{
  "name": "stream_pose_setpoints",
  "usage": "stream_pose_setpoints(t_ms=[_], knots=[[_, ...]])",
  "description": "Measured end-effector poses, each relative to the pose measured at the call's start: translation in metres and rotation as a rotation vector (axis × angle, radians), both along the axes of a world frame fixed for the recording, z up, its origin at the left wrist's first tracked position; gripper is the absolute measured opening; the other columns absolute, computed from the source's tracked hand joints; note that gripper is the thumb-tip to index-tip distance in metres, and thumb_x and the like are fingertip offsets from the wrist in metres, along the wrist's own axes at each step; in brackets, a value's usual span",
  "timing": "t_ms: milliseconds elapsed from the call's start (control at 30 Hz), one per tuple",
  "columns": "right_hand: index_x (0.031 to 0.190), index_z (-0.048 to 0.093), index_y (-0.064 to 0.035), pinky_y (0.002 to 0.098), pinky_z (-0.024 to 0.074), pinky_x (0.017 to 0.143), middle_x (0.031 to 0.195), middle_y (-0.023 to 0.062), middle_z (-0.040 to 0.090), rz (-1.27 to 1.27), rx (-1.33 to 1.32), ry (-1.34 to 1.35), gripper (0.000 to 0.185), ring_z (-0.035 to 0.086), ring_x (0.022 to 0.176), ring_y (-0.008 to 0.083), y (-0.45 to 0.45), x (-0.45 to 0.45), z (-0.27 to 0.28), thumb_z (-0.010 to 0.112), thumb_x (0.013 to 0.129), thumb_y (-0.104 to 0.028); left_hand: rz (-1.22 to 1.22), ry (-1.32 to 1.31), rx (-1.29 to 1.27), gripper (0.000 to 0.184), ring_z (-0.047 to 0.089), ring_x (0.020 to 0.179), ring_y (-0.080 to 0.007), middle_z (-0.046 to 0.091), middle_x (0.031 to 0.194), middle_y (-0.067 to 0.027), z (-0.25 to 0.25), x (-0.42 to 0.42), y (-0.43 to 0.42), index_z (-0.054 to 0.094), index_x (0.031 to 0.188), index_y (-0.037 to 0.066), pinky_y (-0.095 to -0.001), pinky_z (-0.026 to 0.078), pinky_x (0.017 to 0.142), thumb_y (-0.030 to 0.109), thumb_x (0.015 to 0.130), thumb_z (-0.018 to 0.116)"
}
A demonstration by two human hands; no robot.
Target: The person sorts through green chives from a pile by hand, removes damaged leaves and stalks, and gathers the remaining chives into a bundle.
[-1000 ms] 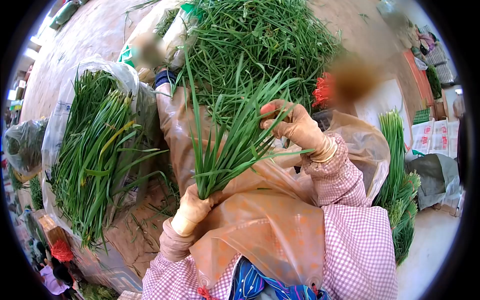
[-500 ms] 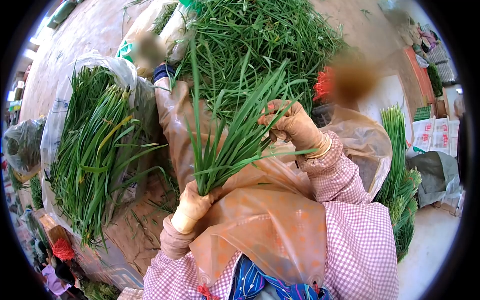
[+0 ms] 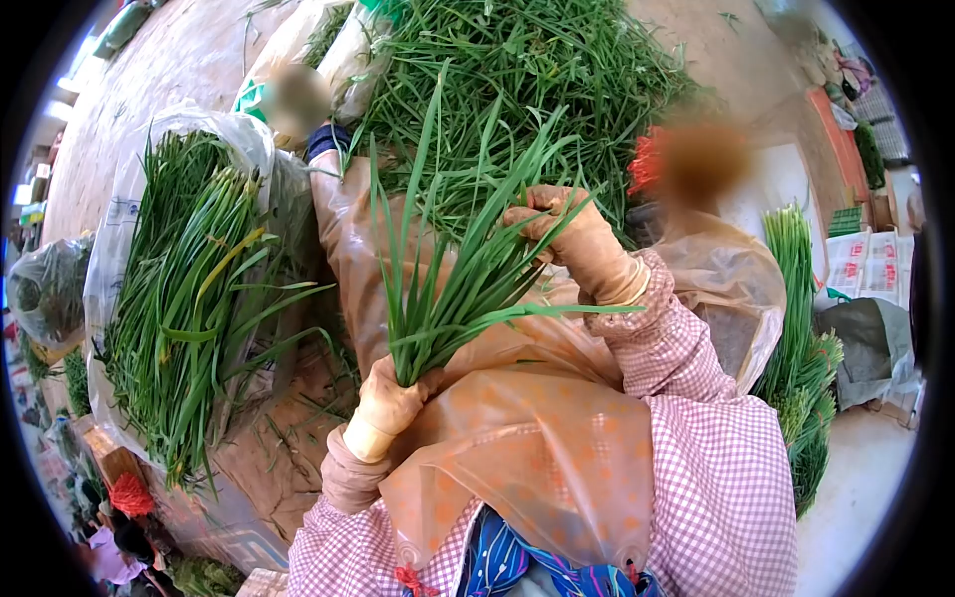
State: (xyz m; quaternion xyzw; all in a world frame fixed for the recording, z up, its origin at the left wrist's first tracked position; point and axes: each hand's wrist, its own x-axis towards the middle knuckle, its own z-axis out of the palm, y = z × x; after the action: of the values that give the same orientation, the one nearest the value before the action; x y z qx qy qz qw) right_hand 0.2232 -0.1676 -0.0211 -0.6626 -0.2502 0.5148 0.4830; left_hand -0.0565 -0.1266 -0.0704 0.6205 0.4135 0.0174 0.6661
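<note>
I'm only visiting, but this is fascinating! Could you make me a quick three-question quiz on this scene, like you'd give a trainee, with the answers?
1. Multiple choice. Which hand grips the lower end of the green bunch?
A) left
B) right
C) neither

2. True or false? The large clear plastic bag on the left side of the picture holds long green stalks.

3. Fill in the blank. The right sleeve has a pink-and-white ____ pattern.

Key:
1. A: the left hand grips it; the right hand is higher up along it.
2. True.
3. Checked.
</note>
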Motion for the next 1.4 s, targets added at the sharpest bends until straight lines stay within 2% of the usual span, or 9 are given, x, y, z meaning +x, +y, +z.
stream_pose_setpoints(t_ms=[100, 300, 433, 667, 800, 867, 1033, 1233, 1400], knots=[[0.081, 0.061, -0.0005, 0.0232, 0.0367, 0.045, 0.062, 0.0003, 0.057, -0.008, 0.047, 0.111, 0.012, 0.046, 0.049, 0.0066, -0.006, 0.000, -0.010, 0.064, 0.080, -0.012, -0.007, -0.041, 0.004, 0.022, 0.056, 0.069, -0.0119, 0.065, 0.078, -0.0059, -0.003, -0.001, 0.001, 0.062, 0.100, 0.005, -0.0275, 0.045, 0.065, 0.012, 0.079, 0.063], [0.082, 0.061, -0.0030, 0.0262, 0.0450, 0.058, 0.068, 0.0048, 0.059, -0.278, 0.346, -0.873, 0.006, 0.055, 0.060, 0.0147, -0.008, 0.010, -0.041, 0.062, 0.079, -0.007, 0.021, -0.116, 0.045, 0.017, 0.049, 0.062, -0.0087, 0.058, 0.069, -0.0013, 0.002, 0.007, -0.004, 0.062, 0.095, 0.003, -0.0251, 0.042, 0.057, 0.009, 0.079, 0.061], [0.087, 0.060, -0.0016, 0.0195, 0.0390, 0.052, 0.066, -0.0004, 0.058, -0.581, 0.158, -0.207, 0.008, 0.050, 0.058, 0.0064, -0.014, 0.070, -0.039, 0.058, 0.080, -0.005, 0.077, -0.154, -0.166, 0.011, 0.047, 0.059, -0.0082, 0.055, 0.066, 0.0001, 0.004, 0.001, 0.001, 0.061, 0.088, 0.003, -0.0238, 0.038, 0.054, 0.008, 0.079, 0.060], [0.095, 0.063, -0.0072, 0.0356, 0.0462, 0.060, 0.073, 0.0150, 0.062, -0.058, -0.401, -1.251, 0.018, 0.061, 0.065, 0.0252, -0.047, 0.078, -0.001, 0.053, 0.086, -0.019, 0.177, -0.128, -0.323, 0.007, 0.042, 0.046, -0.0067, 0.050, 0.059, 0.0000, 0.010, 0.015, 0.006, 0.056, 0.077, 0.004, -0.0212, 0.032, 0.042, 0.010, 0.079, 0.059], [0.090, 0.061, -0.0050, 0.0346, 0.0495, 0.063, 0.084, 0.0089, 0.064, -0.193, 0.463, -0.994, 0.014, 0.061, 0.074, 0.0258, -0.048, 0.027, -0.006, 0.062, 0.078, -0.012, 0.058, -0.102, -0.495, 0.012, 0.046, 0.056, -0.0089, 0.054, 0.068, -0.0005, 0.008, 0.009, 0.019, 0.058, 0.086, 0.004, -0.0243, 0.037, 0.051, 0.015, 0.081, 0.059], [0.111, 0.055, -0.0138, 0.0375, 0.0450, 0.086, 0.102, 0.0053, 0.058, 0.675, 0.604, -1.265, 0.039, 0.055, 0.099, 0.0248, -0.038, -0.027, 0.044, 0.061, 0.072, -0.018, 0.171, -0.086, -0.737, 0.019, 0.054, 0.072, -0.0120, 0.058, 0.082, -0.0011, 0.058, 0.037, 0.024, 0.059, 0.097, 0.004, -0.0250, 0.045, 0.061, 0.014, 0.080, 0.059], [0.136, 0.029, -0.0144, 0.0628, 0.0133, 0.103, 0.130, 0.0184, 0.041, 0.614, 0.944, -1.399, 0.055, 0.027, 0.130, 0.0376, -0.027, -0.060, -0.017, 0.042, 0.083, -0.026, -0.115, -0.109, -0.750, 0.028, 0.056, 0.061, -0.0162, 0.058, 0.075, -0.0069, 0.099, 0.059, 0.026, 0.056, 0.097, -0.001, -0.0237, 0.046, 0.052, 0.012, 0.072, 0.062], [0.116, 0.051, -0.0100, 0.0549, 0.0306, 0.094, 0.080, 0.0053, 0.063, 0.693, 0.675, -1.651, 0.041, 0.060, 0.086, 0.0247, -0.050, -0.027, 0.030, 0.051, 0.079, -0.026, -0.370, 0.229, -0.624, 0.043, 0.055, 0.048, -0.0189, 0.057, 0.067, -0.0109, 0.123, 0.110, 0.016, 0.054, 0.098, -0.005, -0.0264, 0.046, 0.045, 0.012, 0.061, 0.067], [0.105, 0.053, -0.0023, 0.0352, 0.0422, 0.049, 0.060, 0.0047, 0.057, 0.481, 0.129, -1.749, 0.028, 0.058, 0.052, 0.0200, -0.122, 0.042, 0.102, 0.047, 0.082, -0.019, -0.512, 0.046, -0.531, 0.027, 0.042, 0.034, -0.0152, 0.048, 0.049, -0.0077, 0.147, 0.149, 0.019, 0.056, 0.090, -0.009, -0.0258, 0.033, 0.033, 0.008, 0.070, 0.060]])
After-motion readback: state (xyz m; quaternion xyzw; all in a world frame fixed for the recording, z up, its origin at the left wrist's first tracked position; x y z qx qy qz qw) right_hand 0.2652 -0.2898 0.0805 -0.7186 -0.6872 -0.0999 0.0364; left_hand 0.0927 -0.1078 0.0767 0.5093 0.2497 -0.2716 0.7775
